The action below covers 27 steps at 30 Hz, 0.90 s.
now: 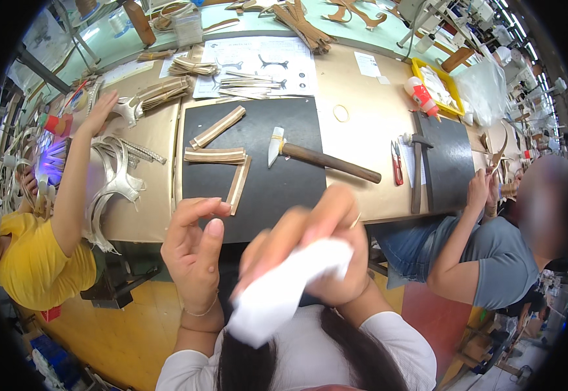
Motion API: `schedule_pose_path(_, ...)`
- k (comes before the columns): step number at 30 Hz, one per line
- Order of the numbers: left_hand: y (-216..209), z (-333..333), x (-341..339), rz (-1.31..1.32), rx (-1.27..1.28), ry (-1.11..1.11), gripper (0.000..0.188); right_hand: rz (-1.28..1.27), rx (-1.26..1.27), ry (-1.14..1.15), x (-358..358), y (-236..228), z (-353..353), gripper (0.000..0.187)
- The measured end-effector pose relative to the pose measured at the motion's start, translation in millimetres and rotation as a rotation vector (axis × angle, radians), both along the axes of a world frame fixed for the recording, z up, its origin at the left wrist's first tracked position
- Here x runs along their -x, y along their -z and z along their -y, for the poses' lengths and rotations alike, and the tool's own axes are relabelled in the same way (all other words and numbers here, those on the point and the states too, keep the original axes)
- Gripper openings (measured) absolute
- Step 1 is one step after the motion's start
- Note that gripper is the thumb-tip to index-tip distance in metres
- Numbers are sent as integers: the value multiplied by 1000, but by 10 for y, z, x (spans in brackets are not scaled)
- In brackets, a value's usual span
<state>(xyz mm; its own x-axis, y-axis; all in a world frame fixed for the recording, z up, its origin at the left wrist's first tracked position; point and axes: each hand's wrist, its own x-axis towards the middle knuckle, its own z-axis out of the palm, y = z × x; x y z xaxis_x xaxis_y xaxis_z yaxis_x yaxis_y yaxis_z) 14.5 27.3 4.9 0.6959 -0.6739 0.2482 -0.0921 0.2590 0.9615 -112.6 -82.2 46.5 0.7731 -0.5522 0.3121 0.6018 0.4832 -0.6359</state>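
My right hand, blurred by motion, is closed around a crumpled white cloth or tissue in front of my chest. My left hand is raised at the near edge of the black mat, its thumb and fingers apart and nothing between them. Just beyond its fingertips lies a narrow brown-and-cream strip, set at a slant. Two similar strips, a level one and a tilted one, lie farther up the mat. A hammer with a wooden handle rests across the mat's right edge.
Bundled strips and a printed sheet lie at the back. Red-handled snips, a second hammer and a yellow basket are on the right. Co-workers sit on both sides, one in a yellow shirt, one in grey.
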Motion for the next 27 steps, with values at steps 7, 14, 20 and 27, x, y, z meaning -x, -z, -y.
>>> schedule_pose_path(7, -11, -43, 7, 16, 46, 49, 22, 178, -487, -469, 185, -346, -489, 25)
schedule_pose_path(14, 22, -34, -51, 77, 79, 51, 20, 355, -389, -458, 139, -150, -498, 27)
schedule_pose_path(20, 15, -56, -85, 112, 39, 37, 20, 258, -348, -458, 113, -362, -345, 20)
schedule_pose_path(27, 31, -59, -98, 114, 18, 45, 19, 237, -287, -498, 146, -356, -271, 22)
